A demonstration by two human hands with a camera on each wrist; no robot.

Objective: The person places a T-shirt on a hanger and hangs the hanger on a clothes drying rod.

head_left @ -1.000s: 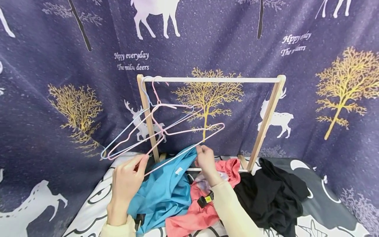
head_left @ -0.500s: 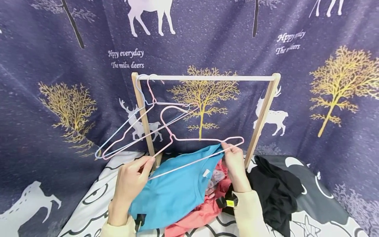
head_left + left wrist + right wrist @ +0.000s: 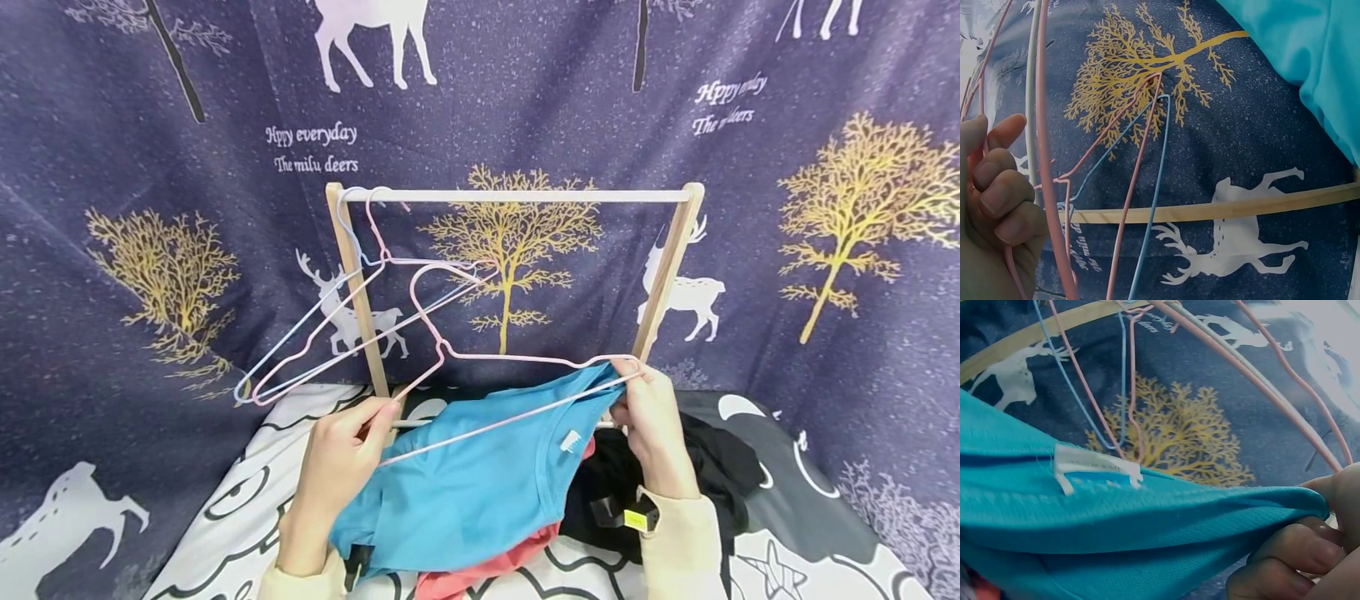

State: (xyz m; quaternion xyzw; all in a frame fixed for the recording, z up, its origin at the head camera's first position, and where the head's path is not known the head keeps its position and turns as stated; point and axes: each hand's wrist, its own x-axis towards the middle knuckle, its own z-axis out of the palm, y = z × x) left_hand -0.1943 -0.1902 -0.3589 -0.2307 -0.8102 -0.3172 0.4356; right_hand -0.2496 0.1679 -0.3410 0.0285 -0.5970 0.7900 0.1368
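My left hand [image 3: 341, 462] grips a pink clothes hanger [image 3: 495, 358] by its left arm, and its curled fingers [image 3: 1007, 194] show in the left wrist view. At the hanger's right end my right hand [image 3: 652, 417] pinches the shoulder of a blue shirt [image 3: 472, 492]. The shirt is stretched behind the hanger's lower bar, its neckline with a white label [image 3: 570, 440] facing right. In the right wrist view the pinched cloth [image 3: 1285, 503] is bunched between thumb and fingers, close to the hanger's end.
Behind stands a wooden clothes rack [image 3: 525, 197] with a white rail. A blue hanger [image 3: 288, 325] and another pink hanger [image 3: 318, 333] hang at its left end. Coral clothing [image 3: 487, 571] lies under the shirt, and black clothing [image 3: 712, 458] lies at right on the patterned bedding [image 3: 217, 500].
My right hand has moved right, drawing the blue shirt's shoulder out to the hanger's right end and spreading the shirt over the coral clothing. The left hand keeps its grip; the held hanger shifted slightly right.
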